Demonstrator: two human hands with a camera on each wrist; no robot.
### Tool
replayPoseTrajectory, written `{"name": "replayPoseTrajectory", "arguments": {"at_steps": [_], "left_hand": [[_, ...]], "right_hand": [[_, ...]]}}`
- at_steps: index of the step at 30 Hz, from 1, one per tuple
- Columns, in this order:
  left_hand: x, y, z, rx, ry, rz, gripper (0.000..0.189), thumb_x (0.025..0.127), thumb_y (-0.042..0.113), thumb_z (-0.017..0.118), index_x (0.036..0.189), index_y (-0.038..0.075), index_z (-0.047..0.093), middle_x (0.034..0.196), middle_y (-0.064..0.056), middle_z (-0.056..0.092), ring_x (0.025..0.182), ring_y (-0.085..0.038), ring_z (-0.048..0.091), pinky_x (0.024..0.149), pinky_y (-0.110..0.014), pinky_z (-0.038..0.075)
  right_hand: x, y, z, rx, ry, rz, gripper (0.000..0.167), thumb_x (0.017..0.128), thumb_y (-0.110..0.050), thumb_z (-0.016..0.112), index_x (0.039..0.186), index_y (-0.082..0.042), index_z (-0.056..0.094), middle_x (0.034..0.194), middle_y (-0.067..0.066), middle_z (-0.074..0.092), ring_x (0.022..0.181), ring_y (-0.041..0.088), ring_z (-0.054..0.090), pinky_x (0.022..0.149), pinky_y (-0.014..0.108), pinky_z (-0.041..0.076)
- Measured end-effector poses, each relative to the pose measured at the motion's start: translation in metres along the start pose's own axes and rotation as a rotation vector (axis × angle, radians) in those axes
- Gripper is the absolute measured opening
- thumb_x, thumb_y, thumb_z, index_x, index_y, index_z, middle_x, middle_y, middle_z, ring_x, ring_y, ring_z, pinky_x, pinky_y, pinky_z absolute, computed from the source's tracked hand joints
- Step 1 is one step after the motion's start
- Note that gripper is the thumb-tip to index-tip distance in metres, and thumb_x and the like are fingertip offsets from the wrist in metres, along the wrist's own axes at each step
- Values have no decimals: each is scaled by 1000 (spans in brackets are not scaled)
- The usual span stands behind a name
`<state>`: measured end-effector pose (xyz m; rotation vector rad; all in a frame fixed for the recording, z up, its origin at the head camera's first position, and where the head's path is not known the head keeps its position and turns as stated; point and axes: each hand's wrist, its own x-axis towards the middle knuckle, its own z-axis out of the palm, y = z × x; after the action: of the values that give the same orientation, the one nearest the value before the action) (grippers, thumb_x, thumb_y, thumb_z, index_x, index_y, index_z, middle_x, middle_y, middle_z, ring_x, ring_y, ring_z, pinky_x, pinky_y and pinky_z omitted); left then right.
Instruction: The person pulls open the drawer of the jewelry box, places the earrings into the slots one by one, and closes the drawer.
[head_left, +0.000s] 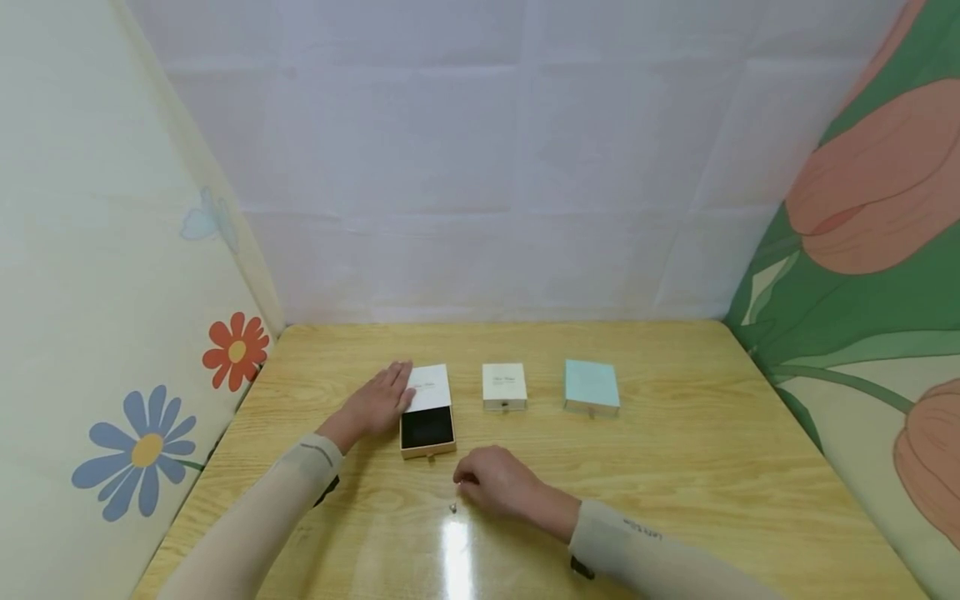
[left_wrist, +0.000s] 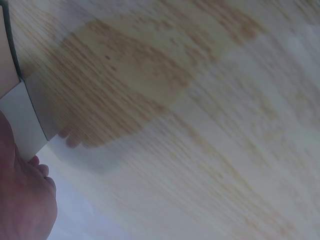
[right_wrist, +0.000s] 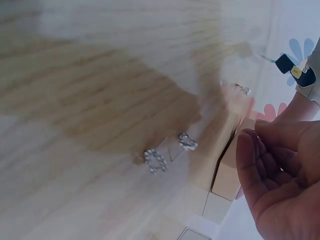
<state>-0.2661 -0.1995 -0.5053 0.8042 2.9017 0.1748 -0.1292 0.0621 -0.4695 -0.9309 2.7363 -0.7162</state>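
Note:
On the table's left side lies a white drawer box point(head_left: 429, 377), its drawer point(head_left: 427, 427) pulled out toward me and showing a black lining. My left hand point(head_left: 377, 403) grips the white cover by its left side, the thumb near its printed top. The left wrist view shows those fingers bent by a corner of the cover point(left_wrist: 25, 122). My right hand point(head_left: 495, 479) hovers low over the table with loosely curled fingers; nothing shows between them. Near it lie a sparkling earring point(right_wrist: 155, 161) and a second earring point(right_wrist: 187, 141). A small shiny piece point(head_left: 453, 507) lies left of the fingertips.
A cream drawer box point(head_left: 504, 385) and a light blue drawer box point(head_left: 591, 385) stand shut farther right. The glossy wooden table point(head_left: 712, 450) mirrors light. White cloth point(head_left: 480, 167) hangs behind it, with flower-patterned panels at both sides.

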Motion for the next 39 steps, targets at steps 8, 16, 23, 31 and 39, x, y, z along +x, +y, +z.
{"name": "replayPoseTrajectory", "arguments": {"at_steps": [8,16,23,31,39], "left_hand": [[-1,1,-2,-6,3,-3,65,112,37,25,160,-5,12,165,-26,19,153,-40,18,125,-53,21],[-1,2,-3,-16,4,-5,65,112,36,26,160,-6,12,164,-27,20,153,-40,18,125,-53,20],[-1,3,-3,-20,9,-13,65,112,37,26,160,-6,13,164,-27,21,153,-40,19,125,-54,21],[-2,3,-1,-29,-10,-19,65,112,37,24,160,-5,11,164,-27,20,153,-40,18,125,-53,20],[-1,4,-3,-26,-6,-21,65,112,38,24,161,-4,10,165,-25,19,154,-39,18,125,-53,20]], "right_hand": [[8,-1,-6,-26,30,4,7,92,-13,74,97,-11,78,89,-4,75,79,4,65,73,19,56],[20,-1,-14,6,43,25,7,94,-14,72,98,-10,78,85,-6,72,72,0,58,66,17,52],[29,1,-19,42,41,50,8,92,-11,71,99,-8,75,88,-6,68,77,3,58,70,17,53],[38,3,-20,36,71,11,7,90,-6,71,95,-11,73,88,-4,69,78,5,61,71,19,54],[50,4,-22,45,66,68,14,92,-8,71,106,-6,74,97,1,73,87,11,67,77,23,58]]}}
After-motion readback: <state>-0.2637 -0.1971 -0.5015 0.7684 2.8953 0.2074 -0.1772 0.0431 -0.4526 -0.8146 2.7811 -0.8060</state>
